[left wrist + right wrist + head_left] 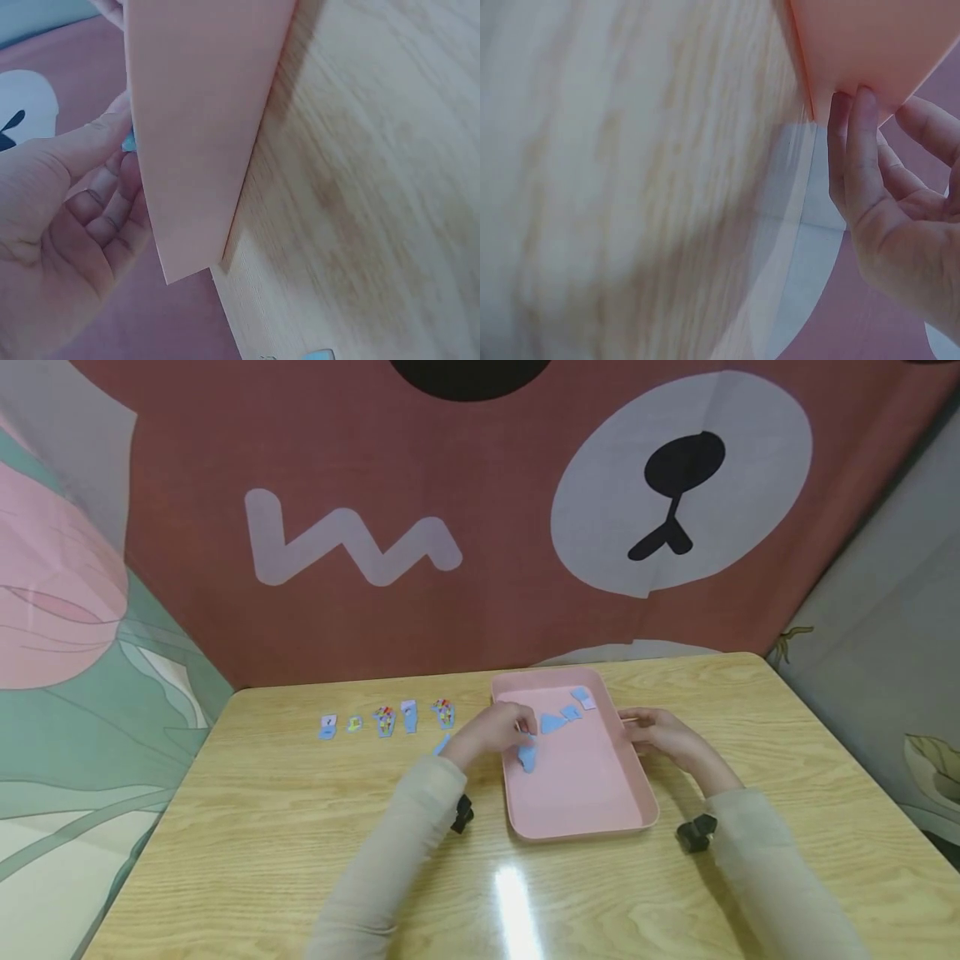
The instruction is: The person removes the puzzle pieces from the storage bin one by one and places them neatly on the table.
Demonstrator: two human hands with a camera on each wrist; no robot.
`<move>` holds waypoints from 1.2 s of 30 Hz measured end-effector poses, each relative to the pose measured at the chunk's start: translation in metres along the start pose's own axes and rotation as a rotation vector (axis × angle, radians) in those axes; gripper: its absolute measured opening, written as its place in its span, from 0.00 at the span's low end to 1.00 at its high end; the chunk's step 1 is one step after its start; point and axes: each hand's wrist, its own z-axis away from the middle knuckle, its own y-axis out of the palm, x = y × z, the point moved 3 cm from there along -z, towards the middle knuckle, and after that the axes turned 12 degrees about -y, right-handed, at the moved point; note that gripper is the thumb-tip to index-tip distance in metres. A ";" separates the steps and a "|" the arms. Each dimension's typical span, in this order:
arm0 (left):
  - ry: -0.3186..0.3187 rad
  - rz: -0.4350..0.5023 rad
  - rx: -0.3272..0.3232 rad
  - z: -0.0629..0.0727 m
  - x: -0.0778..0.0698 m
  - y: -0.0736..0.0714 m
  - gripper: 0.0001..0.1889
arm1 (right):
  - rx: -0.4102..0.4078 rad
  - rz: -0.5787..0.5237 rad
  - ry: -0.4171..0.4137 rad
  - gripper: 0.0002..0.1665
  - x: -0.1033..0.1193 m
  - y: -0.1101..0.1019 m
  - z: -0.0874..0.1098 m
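Observation:
A shallow pink tray (585, 793) lies lengthwise on the table. My left hand (498, 727) reaches over its left rim and pinches a small flat blue piece (528, 757) between thumb and fingers. In the left wrist view, a bit of the blue piece (129, 142) shows at the fingertips beside the tray wall. Further back in the tray lie several blue pieces (553, 723), one of them part white (582, 697). My right hand (663, 739) is at the tray's right side, its extended fingers (864, 127) touching the outer wall.
Left of the tray, several small pieces stand in a loose row on the wooden table (300, 827), including flower-patterned ones (385, 722) and a blue-and-white one (408, 716). Another blue piece (442, 743) lies partly behind my left forearm. A printed cloth (375, 627) hangs behind the table.

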 end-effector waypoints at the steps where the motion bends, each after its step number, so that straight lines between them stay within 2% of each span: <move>1: 0.003 0.022 -0.009 0.001 0.000 -0.001 0.02 | 0.000 -0.002 0.000 0.35 0.000 0.000 0.000; 10: -0.036 0.242 -0.103 0.006 0.008 -0.011 0.04 | -0.004 -0.004 -0.007 0.35 -0.001 -0.001 -0.001; 16: -0.063 0.309 -0.162 0.009 0.014 -0.017 0.06 | -0.003 0.002 -0.009 0.35 0.000 -0.001 -0.001; 24: -0.173 0.412 -0.164 0.020 0.027 -0.023 0.10 | -0.017 0.033 0.002 0.34 0.001 0.000 0.000; 31: -0.192 0.512 -0.180 0.026 0.041 -0.029 0.17 | -0.041 0.078 -0.007 0.33 -0.001 0.000 0.001; 36: -0.217 0.546 -0.212 0.030 0.050 -0.034 0.16 | -0.043 0.095 -0.006 0.33 0.001 0.000 0.000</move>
